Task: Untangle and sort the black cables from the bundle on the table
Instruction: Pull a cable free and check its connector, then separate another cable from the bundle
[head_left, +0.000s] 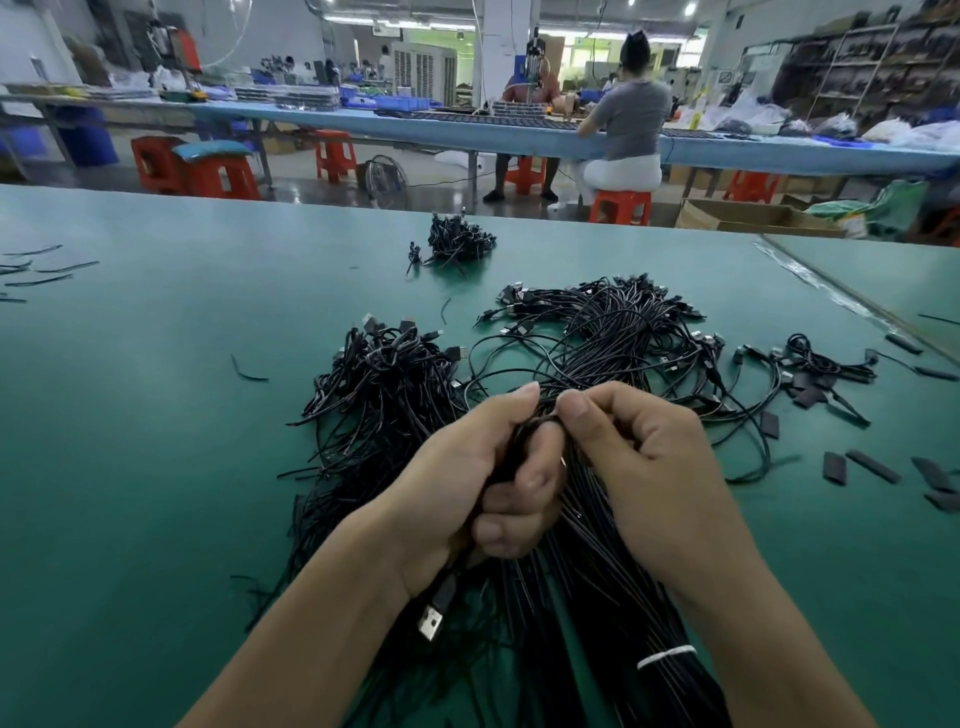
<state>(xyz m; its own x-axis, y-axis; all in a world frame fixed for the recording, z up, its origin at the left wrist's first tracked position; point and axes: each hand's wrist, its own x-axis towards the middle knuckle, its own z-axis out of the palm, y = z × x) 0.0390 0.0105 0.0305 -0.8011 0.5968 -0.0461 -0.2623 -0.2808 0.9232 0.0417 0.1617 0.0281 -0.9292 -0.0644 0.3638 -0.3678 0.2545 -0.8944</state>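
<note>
Left hand (467, 483) grips black cables (589, 525); right hand (644, 457) pinches them; white tie (666, 656) below.

Workshop hall beyond a wide green table (156, 415)

A long blue workbench (363, 122) runs across the room, with red plastic stools (335, 156) along it and a person in a grey top (631, 117) seated at it, back turned. A small fan (385, 179) stands on the glossy floor (311, 182) and an open cardboard box (748, 215) sits at the right. A white pillar (506, 47) rises behind the bench, metal shelves (872, 67) line the right wall, and ceiling lights (690, 8) glow overhead.
</note>
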